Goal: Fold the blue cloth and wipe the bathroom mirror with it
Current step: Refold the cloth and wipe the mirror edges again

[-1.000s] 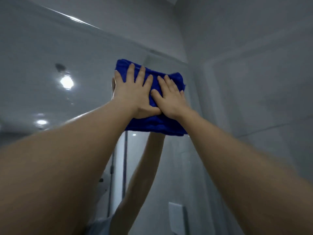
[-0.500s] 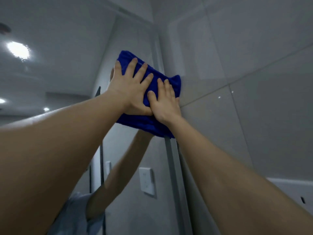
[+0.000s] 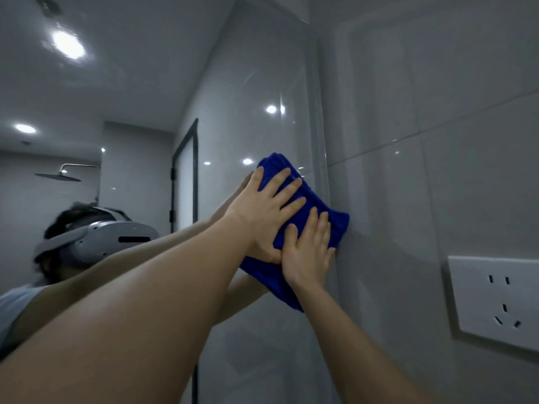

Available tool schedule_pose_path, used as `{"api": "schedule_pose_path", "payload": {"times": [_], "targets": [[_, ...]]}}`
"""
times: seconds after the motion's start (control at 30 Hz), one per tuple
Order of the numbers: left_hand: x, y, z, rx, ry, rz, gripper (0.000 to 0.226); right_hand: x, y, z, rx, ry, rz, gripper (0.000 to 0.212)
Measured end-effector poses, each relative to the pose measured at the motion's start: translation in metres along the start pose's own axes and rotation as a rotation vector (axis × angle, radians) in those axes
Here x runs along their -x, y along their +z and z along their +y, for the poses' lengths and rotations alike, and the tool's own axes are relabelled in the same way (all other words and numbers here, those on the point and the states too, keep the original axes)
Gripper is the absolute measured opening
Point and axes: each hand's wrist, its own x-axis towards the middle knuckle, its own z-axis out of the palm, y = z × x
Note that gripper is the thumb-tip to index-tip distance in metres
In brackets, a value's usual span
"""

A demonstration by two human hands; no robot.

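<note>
The folded blue cloth (image 3: 309,199) lies flat against the bathroom mirror (image 3: 233,97), right at the mirror's right edge. My left hand (image 3: 265,211) presses on the cloth's middle with fingers spread. My right hand (image 3: 309,252) presses on its lower right part, thumb touching the left hand. Both palms hide most of the cloth. The mirror reflects my arms, a headset and ceiling lights.
The grey tiled side wall (image 3: 437,112) meets the mirror at a vertical seam just right of the cloth. A white power socket (image 3: 498,301) sits on that wall, lower right. A shower head (image 3: 62,173) and a dark-framed door (image 3: 185,170) show in the reflection.
Both hands have slid the cloth down the mirror along its right edge. The view has dropped, so the socket and my reflected head now appear.
</note>
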Motion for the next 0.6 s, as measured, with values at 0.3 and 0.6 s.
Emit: {"api": "schedule_pose_path", "payload": {"times": [0.3, 0.6], "targets": [[0.061, -0.004, -0.042, 0.011, 0.010, -0.001, 0.086, 0.039, 0.022, -0.062, 0.004, 0.038, 0.030, 0.056], [0.144, -0.023, -0.117, -0.017, -0.102, 0.047, 0.090, 0.078, 0.046, -0.158, 0.015, -0.076, 0.037, 0.059]]}}
